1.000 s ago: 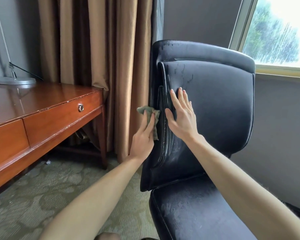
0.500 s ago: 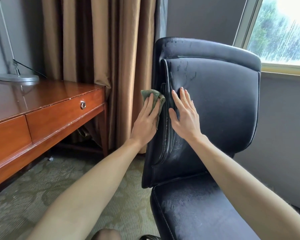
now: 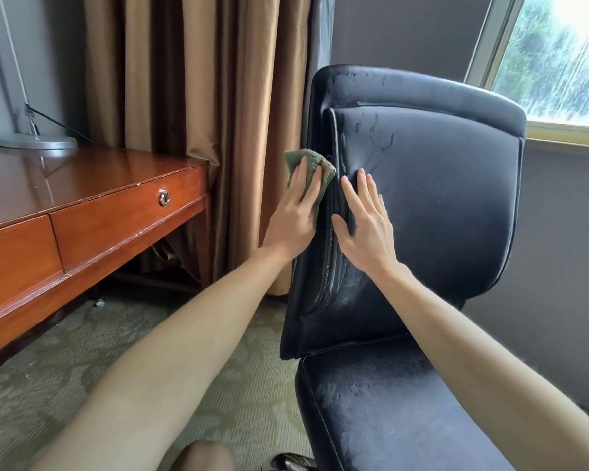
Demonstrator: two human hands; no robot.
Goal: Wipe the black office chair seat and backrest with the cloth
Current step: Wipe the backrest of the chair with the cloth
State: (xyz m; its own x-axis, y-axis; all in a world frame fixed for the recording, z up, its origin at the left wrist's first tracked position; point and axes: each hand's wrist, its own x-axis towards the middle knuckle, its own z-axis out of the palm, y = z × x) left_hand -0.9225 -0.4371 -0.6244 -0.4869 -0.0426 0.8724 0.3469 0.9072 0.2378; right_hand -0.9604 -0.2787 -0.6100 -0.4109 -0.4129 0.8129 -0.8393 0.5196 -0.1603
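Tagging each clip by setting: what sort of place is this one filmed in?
Probably a hotel room or home study. A glossy reddish wooden desk stands beside long bronze curtains, patterned green carpet covers the floor, and a black padded office chair sits by a window.

Black office chair backrest (image 3: 439, 215) upright, scuffed and flaking near top and left edge. Seat (image 3: 388, 419) dusty, pale-streaked. Green cloth (image 3: 293, 161) bunched, pressed against backrest's left edge, mid-height.
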